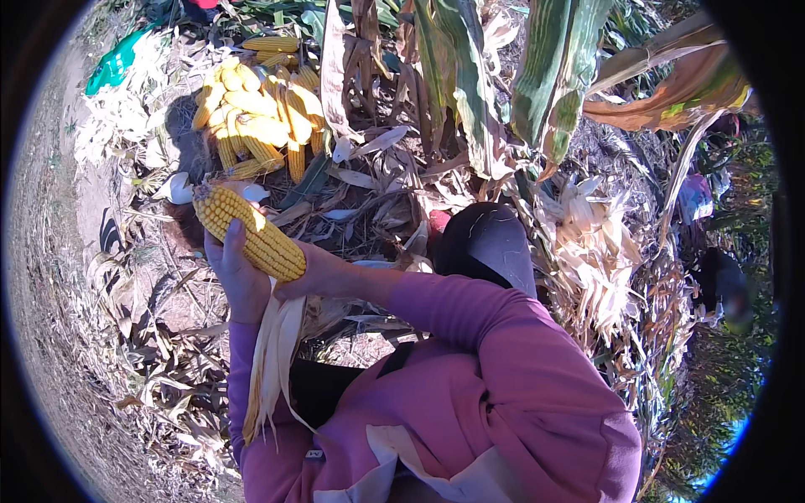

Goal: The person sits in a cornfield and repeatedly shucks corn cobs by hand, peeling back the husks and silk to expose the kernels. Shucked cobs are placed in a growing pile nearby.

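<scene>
A yellow ear of corn (248, 232) lies diagonally across both hands, its kernels bare and its husk pulled down. My left hand (240, 267) grips the ear around its middle, the thumb lying over the kernels. At the ear's lower right end, my right hand (311, 270) closes around the base, with part of its fingers hidden. Long pale husk leaves (273, 364) hang from that end towards my lap. Beyond the hands, a heap of husked corn ears (251, 119) rests on the ground, partly in bright sun.
Standing corn stalks with green and brown leaves (468, 94) rise at the top. Dry husks (591, 251) are piled at the right, and more husk litter (176, 383) covers the ground at the left. A green plastic bag (116, 63) lies at the upper left. My bent knee (497, 245) is near the centre.
</scene>
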{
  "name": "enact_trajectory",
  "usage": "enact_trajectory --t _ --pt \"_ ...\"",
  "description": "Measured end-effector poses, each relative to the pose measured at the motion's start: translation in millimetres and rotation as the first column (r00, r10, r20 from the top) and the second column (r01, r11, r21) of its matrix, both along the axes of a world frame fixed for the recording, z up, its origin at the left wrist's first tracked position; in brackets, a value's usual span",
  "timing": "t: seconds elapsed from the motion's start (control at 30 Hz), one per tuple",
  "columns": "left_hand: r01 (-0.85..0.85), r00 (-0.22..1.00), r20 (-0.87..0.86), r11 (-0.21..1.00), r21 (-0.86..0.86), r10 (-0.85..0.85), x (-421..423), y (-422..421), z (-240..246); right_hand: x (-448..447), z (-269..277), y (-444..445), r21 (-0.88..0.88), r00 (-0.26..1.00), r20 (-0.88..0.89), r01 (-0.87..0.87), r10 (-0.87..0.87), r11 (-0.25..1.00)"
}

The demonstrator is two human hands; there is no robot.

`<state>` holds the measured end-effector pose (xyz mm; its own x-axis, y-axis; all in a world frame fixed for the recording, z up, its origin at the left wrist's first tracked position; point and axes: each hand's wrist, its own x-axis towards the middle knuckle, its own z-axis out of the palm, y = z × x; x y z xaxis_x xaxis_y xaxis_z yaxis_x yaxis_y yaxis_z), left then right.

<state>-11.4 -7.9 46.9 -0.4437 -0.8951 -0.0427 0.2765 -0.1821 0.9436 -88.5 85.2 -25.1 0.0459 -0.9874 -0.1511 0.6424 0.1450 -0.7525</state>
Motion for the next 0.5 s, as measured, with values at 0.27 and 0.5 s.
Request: enact_trajectory --t 0.27,0.5 --pt "0.598 0.766 0.627 0.510 -0.619 -0.138 -15.1 45.6 0.7 23.1 -69.7 14.6 -0.354 0.821 -0.449 0.199 -0.352 0.914" --pt "-0.076 0.990 -0.103 0.982 0.172 0.095 0.2 -10.3 -0.7 -20.4 -0.2 25.1 -0.037 0.568 -0.823 -0.071 0.010 0.997"
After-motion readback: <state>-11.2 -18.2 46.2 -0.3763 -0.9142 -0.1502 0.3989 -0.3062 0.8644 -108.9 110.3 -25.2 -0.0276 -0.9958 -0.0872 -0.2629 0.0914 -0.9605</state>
